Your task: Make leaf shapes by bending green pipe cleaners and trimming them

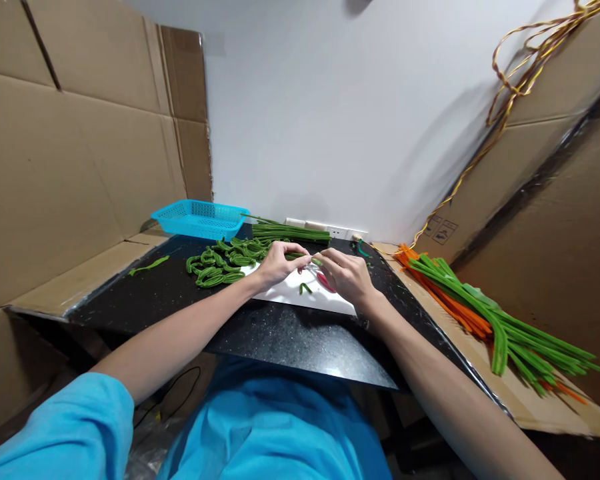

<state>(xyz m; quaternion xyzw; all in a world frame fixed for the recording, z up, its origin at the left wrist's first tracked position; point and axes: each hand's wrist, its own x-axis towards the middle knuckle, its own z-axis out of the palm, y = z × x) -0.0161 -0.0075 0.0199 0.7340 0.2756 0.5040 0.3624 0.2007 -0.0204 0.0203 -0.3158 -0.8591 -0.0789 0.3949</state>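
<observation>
Over a white sheet (pixel 285 292), my left hand (pixel 281 264) and my right hand (pixel 346 272) meet with bent, pinching fingers. Between them they grip a green pipe cleaner (pixel 296 255), mostly hidden by the fingers. Scissors with a red handle (pixel 326 283) lie on the sheet, partly under my right hand. A short bent green piece (pixel 305 288) rests in front of them. Left of my left hand is a pile of looped green pipe cleaners (pixel 213 275). Behind the hands lies a bundle of straight dark green pipe cleaners (pixel 291 233).
A blue plastic basket (pixel 200 230) stands at the back left of the black table (pixel 300 340). Orange pipe cleaners (pixel 453 307) and bright green pipe cleaners (pixel 510 323) lie on cardboard at right. A power strip (pixel 337 232) and twisted wire (pixel 513 93) are by the wall.
</observation>
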